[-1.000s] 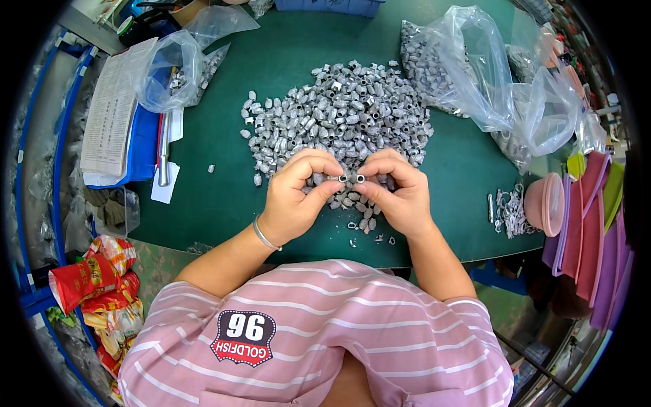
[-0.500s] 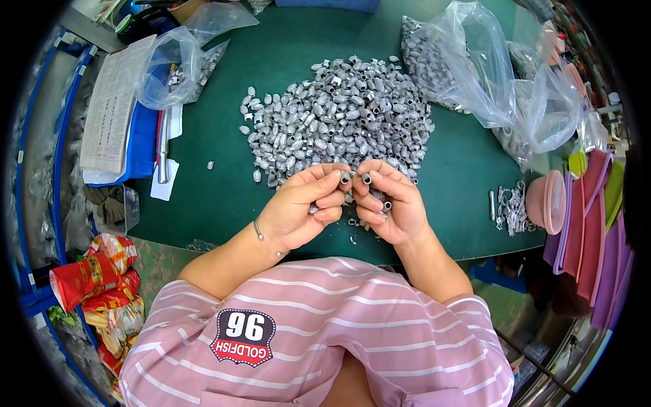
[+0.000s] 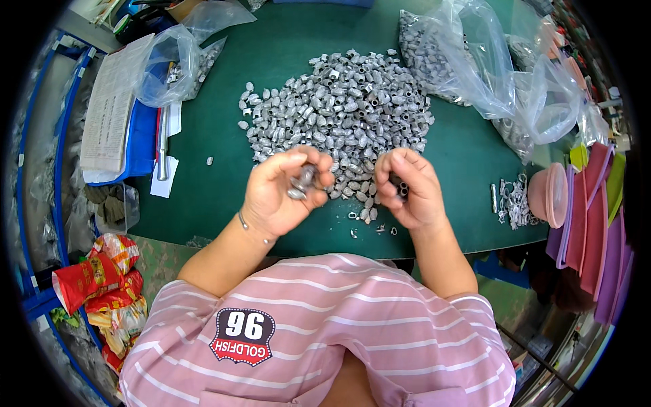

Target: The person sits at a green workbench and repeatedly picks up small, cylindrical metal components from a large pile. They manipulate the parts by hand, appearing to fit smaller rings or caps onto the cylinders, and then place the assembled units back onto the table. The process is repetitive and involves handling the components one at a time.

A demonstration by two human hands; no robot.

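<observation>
A wide pile of small grey hollow metal beads [image 3: 325,115] lies on the green tabletop [image 3: 203,210]. At the pile's near left edge my left hand [image 3: 274,193] is curled, with a few grey metal beads [image 3: 303,180] cupped in its fingers, slightly blurred. Across from it, over the near right edge, my right hand [image 3: 415,193] has its fingers bent round grey metal beads [image 3: 400,186], largely hidden by the fingers. Between the hands, loose beads and tiny ring-shaped bits [image 3: 353,216] lie on the table.
Clear plastic bags [image 3: 475,61] of grey parts stand at the far right. A pink tub [image 3: 548,195] and a heap of small metal pieces [image 3: 515,200] sit at the right. Papers [image 3: 112,108] on a blue tray [image 3: 142,139] and another bag [image 3: 169,68] are at the left.
My hands have moved apart, the left one leftward and the right one rightward. The two beads held up at the fingertips are now down among the curled fingers or out of sight.
</observation>
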